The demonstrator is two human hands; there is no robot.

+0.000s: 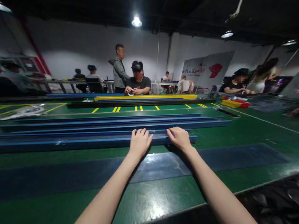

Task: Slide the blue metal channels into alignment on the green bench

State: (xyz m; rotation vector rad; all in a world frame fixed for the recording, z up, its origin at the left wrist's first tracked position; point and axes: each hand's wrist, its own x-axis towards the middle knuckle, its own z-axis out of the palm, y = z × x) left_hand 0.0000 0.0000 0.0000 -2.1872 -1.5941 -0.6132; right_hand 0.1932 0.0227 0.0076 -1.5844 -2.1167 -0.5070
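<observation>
Blue long metal rail (93, 143), nearest of several parallel blue rails (116, 124) on the green worktable (163, 193); left hand (139, 143) and right hand (179, 138) rest side by side on the near rail's top, fingers together, curled over its far edge; beyond the rails, a seated person (138, 81)

Both hands on a long blue rail

Left hand (139, 143) and right hand (179, 138) lie palm-down, fingers curled over the nearest long blue plastic rail (93, 143) on the green worktable (163, 193).
</observation>
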